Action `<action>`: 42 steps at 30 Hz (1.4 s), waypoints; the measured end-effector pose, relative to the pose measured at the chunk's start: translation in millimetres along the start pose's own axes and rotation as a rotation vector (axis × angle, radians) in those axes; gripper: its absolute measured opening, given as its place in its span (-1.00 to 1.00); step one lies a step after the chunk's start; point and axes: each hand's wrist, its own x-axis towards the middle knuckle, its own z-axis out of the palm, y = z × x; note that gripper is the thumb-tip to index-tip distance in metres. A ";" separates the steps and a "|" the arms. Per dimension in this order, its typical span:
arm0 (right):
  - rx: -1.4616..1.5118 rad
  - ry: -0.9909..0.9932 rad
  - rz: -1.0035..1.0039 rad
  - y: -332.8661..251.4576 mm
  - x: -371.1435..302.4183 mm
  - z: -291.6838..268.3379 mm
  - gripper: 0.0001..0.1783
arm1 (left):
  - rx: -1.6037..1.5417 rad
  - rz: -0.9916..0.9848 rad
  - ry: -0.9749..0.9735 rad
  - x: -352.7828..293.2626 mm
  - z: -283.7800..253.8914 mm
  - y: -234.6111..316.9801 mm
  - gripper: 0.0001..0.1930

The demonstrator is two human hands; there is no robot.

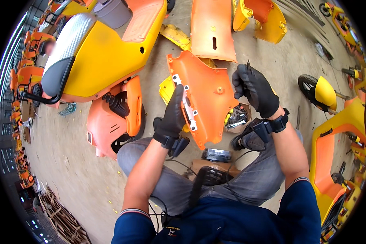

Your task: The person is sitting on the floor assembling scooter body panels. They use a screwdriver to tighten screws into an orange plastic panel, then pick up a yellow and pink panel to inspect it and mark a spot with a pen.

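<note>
An orange plastic body panel (205, 95) is held up in front of me, its inner side showing. My left hand (171, 116), in a black glove, is closed on the panel's left edge. Along that edge runs a pale metal strip (187, 103) with several dark fasteners. My right hand (257, 90), gloved too, is curled shut just right of the panel and apart from it. Between its fingers stands a thin dark piece (248, 64), too small to name. A box of hardware (237, 118) sits on the floor beyond the panel's lower right edge.
At the left stands a yellow scooter body (105, 61), with an orange fairing (110, 122) below it. Farther off lie an orange panel (212, 30) and a yellow cover (272, 28). A scooter frame (325, 146) is at the right. Between my legs lies a round clear-topped part (216, 155).
</note>
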 end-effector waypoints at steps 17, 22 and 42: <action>-0.792 -0.370 -0.165 88.7 -60.3 55.6 -0.60 | 0.639 0.122 0.476 -32.5 -16.2 -42.9 -0.22; -0.945 -0.309 -0.274 100.7 -80.4 57.9 -0.56 | 0.663 0.110 0.550 -49.0 7.1 -55.3 -0.17; -0.358 -0.278 0.093 116.7 -106.2 6.9 -0.68 | 0.477 -0.263 0.275 -94.5 -51.0 -42.4 -0.42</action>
